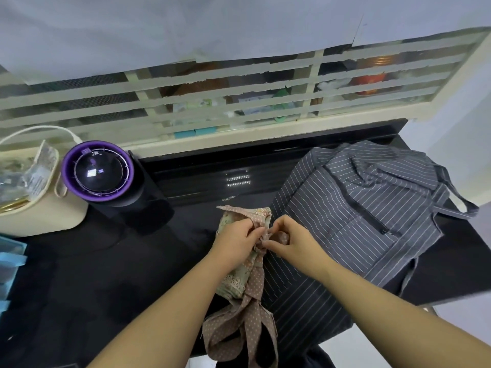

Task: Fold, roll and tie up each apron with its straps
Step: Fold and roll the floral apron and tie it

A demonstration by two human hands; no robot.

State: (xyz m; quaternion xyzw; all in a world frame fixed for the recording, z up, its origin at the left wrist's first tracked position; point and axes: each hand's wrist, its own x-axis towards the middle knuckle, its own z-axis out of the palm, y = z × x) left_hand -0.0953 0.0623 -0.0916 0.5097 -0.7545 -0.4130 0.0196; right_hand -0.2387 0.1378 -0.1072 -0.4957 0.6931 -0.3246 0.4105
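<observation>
The dotted straps [249,314] hang over the near edge of the bench [106,274]. Just beyond, the left hand [233,243] and the right hand [292,240] pinch a strap with curled fingers on the rolled floral apron [233,280]. This seems to be the tying step, and next the knot needs a firm pull. Farther right lies the striped apron [358,208], not yet folded.

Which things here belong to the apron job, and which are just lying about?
Job: floral apron; dotted straps, in the grip of left hand and right hand; striped apron.
Lying about: purple-rimmed gadget; cream bag; blue boxes.
</observation>
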